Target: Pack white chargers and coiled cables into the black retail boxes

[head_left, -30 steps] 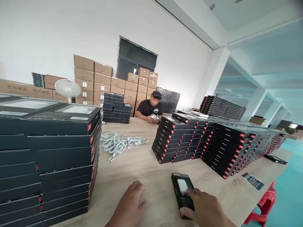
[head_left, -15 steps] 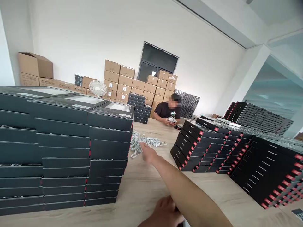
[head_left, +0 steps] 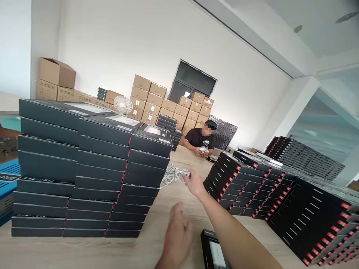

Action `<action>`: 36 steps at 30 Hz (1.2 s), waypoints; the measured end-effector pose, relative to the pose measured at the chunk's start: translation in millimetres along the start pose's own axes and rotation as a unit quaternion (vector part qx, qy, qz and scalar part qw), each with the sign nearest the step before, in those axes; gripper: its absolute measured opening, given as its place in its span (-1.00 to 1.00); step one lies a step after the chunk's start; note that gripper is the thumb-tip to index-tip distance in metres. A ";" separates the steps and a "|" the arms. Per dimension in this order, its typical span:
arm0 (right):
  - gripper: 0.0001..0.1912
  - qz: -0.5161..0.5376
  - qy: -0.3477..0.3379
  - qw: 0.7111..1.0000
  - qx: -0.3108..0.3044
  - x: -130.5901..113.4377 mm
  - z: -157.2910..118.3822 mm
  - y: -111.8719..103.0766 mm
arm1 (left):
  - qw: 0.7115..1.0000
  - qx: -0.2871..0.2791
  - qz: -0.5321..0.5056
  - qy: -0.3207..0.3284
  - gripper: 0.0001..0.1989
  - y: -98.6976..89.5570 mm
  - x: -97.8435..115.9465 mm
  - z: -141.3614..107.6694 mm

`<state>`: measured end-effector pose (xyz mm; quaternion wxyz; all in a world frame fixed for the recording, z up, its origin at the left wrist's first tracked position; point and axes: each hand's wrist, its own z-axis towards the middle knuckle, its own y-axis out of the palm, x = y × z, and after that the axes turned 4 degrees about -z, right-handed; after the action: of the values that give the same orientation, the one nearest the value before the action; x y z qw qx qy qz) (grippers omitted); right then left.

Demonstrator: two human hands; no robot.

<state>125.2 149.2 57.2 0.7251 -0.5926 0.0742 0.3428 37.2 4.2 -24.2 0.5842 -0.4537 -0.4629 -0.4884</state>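
My right hand (head_left: 193, 182) is stretched out over the table, its thumb and fingers pinched on the white cable (head_left: 185, 173) at the right side of a loose pile of coiled white cables (head_left: 171, 175). Nearer to me, my left hand (head_left: 177, 233) hovers over the tabletop, slightly blurred, with its fingers extended and nothing in it. Beside it, partly hidden under my right forearm, lies a black box (head_left: 206, 252) with a pale panel on its face.
Tall stacks of black boxes stand on the left (head_left: 98, 179) and right (head_left: 303, 213) of the wooden table (head_left: 157, 224). Across the table a person (head_left: 200, 140) holds a small white object. Cardboard cartons (head_left: 153, 99) and a fan (head_left: 122, 104) are behind.
My right hand has moved right across the cable pile and closed on a cable. My left hand has risen forward, its fingers now extended, and the black box has come into view.
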 end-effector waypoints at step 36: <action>-0.62 0.521 0.060 0.850 0.052 36.5 -104.7 4.5 | 0.916 -0.154 -0.301 -0.215 -0.70 -31.2 23.0 13.1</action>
<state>181.4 69.1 4.8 0.4641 -0.4485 0.4331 0.6292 7.2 10.2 2.9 0.2191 -0.4713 -0.6113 -0.5968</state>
